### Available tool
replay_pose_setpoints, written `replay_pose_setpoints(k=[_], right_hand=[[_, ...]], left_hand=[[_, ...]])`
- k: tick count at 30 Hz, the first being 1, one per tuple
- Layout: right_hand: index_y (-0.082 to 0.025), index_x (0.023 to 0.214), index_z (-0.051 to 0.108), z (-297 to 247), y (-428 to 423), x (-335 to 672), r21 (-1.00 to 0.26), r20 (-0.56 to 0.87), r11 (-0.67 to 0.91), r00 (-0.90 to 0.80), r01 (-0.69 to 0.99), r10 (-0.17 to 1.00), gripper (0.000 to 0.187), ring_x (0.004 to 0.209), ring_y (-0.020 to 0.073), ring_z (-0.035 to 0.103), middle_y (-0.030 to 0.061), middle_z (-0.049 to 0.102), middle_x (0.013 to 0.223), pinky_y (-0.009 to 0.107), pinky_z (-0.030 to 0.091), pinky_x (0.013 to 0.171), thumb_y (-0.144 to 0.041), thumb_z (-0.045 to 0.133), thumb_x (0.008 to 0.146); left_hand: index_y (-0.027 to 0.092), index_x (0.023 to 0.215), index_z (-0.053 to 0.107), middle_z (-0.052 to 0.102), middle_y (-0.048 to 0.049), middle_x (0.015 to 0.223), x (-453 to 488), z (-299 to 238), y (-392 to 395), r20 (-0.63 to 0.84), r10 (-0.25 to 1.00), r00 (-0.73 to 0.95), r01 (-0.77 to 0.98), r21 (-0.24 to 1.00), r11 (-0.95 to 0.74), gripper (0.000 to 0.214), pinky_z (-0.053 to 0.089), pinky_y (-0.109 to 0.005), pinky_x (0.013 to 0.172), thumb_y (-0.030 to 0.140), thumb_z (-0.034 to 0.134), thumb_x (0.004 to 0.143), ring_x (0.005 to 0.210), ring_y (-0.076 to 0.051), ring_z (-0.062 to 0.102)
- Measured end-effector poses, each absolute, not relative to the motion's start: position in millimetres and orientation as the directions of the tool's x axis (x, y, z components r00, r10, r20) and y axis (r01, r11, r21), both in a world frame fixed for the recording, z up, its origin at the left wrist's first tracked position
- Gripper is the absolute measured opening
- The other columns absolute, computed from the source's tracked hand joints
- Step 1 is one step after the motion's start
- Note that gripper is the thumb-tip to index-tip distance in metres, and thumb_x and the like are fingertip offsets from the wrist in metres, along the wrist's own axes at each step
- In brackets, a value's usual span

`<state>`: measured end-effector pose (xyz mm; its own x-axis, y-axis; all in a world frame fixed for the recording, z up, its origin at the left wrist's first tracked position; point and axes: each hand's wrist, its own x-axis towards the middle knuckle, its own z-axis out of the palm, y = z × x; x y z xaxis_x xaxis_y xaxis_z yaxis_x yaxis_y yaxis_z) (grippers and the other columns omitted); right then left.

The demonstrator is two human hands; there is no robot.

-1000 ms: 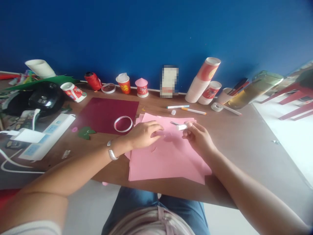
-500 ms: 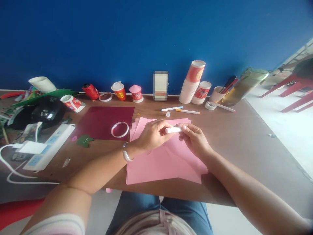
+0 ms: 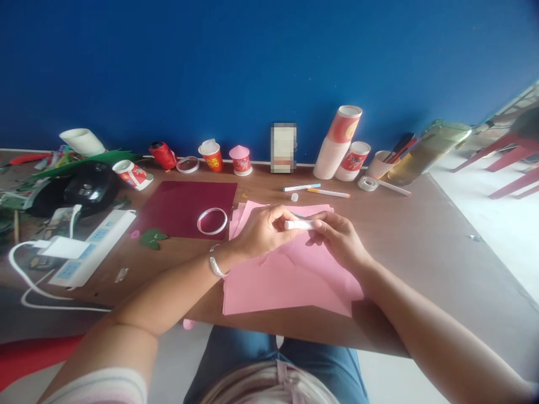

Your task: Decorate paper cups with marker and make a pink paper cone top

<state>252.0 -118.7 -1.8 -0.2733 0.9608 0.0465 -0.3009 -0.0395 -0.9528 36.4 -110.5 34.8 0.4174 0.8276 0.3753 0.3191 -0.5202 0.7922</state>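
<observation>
Both hands meet over the stack of pink paper [image 3: 269, 286], holding a short white tube that looks like a glue stick [image 3: 300, 224]. My left hand [image 3: 265, 227] curls its fingers by the tube's left end. At the right end, my right hand [image 3: 339, 233] pinches it between thumb and fingers. The tube lies nearly level, a little above the paper. Beyond the hands is a small whitish cap [image 3: 294, 197], close to a blue-tipped marker [image 3: 301, 187] and an orange-tipped marker [image 3: 328, 193].
A dark red sheet [image 3: 181, 207] lies left under a white ring [image 3: 212, 221]. Farther left are a power strip [image 3: 92, 247] and green paper pieces [image 3: 154, 239]. Along the wall stand stacked paper cups [image 3: 332, 157], a pink-topped cup [image 3: 241, 161] and a leaning bottle [image 3: 425, 151].
The view has shifted slightly, so the table things appear a little farther right. Both hands keep their grip on the tube, with barely any movement.
</observation>
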Motion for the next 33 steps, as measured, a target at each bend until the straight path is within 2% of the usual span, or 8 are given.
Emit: replay_pose_setpoints(k=[4, 8, 16, 18, 20, 24, 28, 33], right_hand=[[-0.021, 0.091, 0.073, -1.3, -121.1, 251.7, -0.971, 0.160, 0.125, -0.165, -0.206, 0.973, 0.026, 0.064, 0.0148, 0.067, -0.0007, 0.070, 0.070, 0.035, 0.062, 0.068, -0.042, 0.083, 0.079], [-0.021, 0.098, 0.073, -1.1, -126.1, 257.0, -0.925, 0.358, 0.369, -0.117, 0.091, 0.926, 0.017, 0.068, 0.0163, 0.071, 0.0009, 0.073, 0.076, 0.031, 0.061, 0.066, -0.034, 0.076, 0.087], [-0.024, 0.099, 0.072, 1.7, -129.8, 260.2, -0.493, 0.723, 0.674, -0.173, 0.550, 0.669, 0.009, 0.082, 0.0191, 0.074, 0.0042, 0.078, 0.092, 0.028, 0.058, 0.066, -0.020, 0.069, 0.092], [-0.024, 0.099, 0.071, 1.5, -129.4, 260.5, -0.501, 0.724, 0.674, -0.163, 0.542, 0.670, 0.008, 0.082, 0.0191, 0.074, 0.0047, 0.079, 0.094, 0.029, 0.058, 0.067, -0.020, 0.069, 0.092], [-0.024, 0.098, 0.071, 0.3, -128.5, 261.3, -0.635, 0.643, 0.610, -0.115, 0.474, 0.758, 0.007, 0.076, 0.0177, 0.072, 0.0040, 0.077, 0.089, 0.029, 0.058, 0.064, -0.026, 0.070, 0.092], [-0.022, 0.095, 0.069, -2.0, -124.8, 262.3, -0.940, 0.307, 0.320, -0.116, 0.117, 0.944, 0.025, 0.071, 0.0181, 0.071, 0.0022, 0.073, 0.077, 0.034, 0.061, 0.068, -0.044, 0.077, 0.086], [-0.022, 0.089, 0.068, -1.7, -121.2, 260.6, -0.987, 0.156, 0.148, -0.164, -0.064, 0.974, 0.035, 0.072, 0.0192, 0.072, 0.0031, 0.075, 0.081, 0.041, 0.063, 0.074, -0.051, 0.083, 0.077], [-0.022, 0.089, 0.069, -3.4, -118.5, 259.4, -0.978, 0.208, 0.207, -0.076, -0.016, 0.975, 0.034, 0.072, 0.0196, 0.071, 0.0018, 0.072, 0.073, 0.037, 0.060, 0.071, -0.050, 0.083, 0.076]], left_hand=[[0.016, 0.085, 0.066, 0.072, -0.0024, 0.077, 36.6, 29.1, -107.2, 0.233, 0.900, 0.368, 0.231, 0.915, -0.331, 0.026, 0.050, -0.023, 0.058, 0.037, 0.080, 0.079, 0.065, -0.012, 0.065], [0.015, 0.083, 0.064, 0.068, 0.0004, 0.064, 39.0, 29.3, -104.9, 0.076, 0.919, 0.387, 0.066, 0.992, -0.110, 0.033, 0.049, -0.021, 0.053, 0.041, 0.083, 0.077, 0.055, -0.011, 0.064], [0.013, 0.068, 0.061, 0.063, 0.0001, 0.060, 44.1, 29.2, -97.6, -0.115, 0.902, 0.417, -0.058, 0.987, 0.152, 0.043, 0.045, -0.021, 0.043, 0.050, 0.077, 0.081, 0.046, -0.008, 0.057], [0.013, 0.068, 0.062, 0.062, -0.0006, 0.060, 44.4, 28.9, -95.8, -0.144, 0.890, 0.434, -0.033, 0.984, 0.175, 0.045, 0.045, -0.020, 0.043, 0.053, 0.075, 0.082, 0.046, -0.009, 0.057], [0.012, 0.078, 0.065, 0.066, -0.0027, 0.068, 44.0, 29.7, -94.5, -0.134, 0.884, 0.447, 0.002, 0.989, 0.149, 0.042, 0.047, -0.021, 0.045, 0.053, 0.076, 0.081, 0.053, -0.011, 0.062], [0.019, 0.118, 0.062, 0.072, -0.0071, 0.101, 41.8, 31.1, -94.5, 0.033, 0.888, 0.458, 0.088, 0.993, -0.082, 0.054, 0.055, -0.023, 0.055, 0.043, 0.084, 0.075, 0.076, -0.015, 0.070], [0.017, 0.097, 0.069, 0.074, -0.0049, 0.088, 41.8, 29.7, -96.9, 0.203, 0.865, 0.460, 0.166, 0.937, -0.308, 0.029, 0.057, -0.025, 0.063, 0.041, 0.078, 0.083, 0.071, -0.013, 0.069], [0.014, 0.089, 0.062, 0.071, -0.0041, 0.073, 43.7, 28.9, -88.8, 0.038, 0.875, 0.482, 0.116, 0.988, -0.106, 0.039, 0.057, -0.026, 0.058, 0.051, 0.075, 0.084, 0.062, -0.015, 0.069]])
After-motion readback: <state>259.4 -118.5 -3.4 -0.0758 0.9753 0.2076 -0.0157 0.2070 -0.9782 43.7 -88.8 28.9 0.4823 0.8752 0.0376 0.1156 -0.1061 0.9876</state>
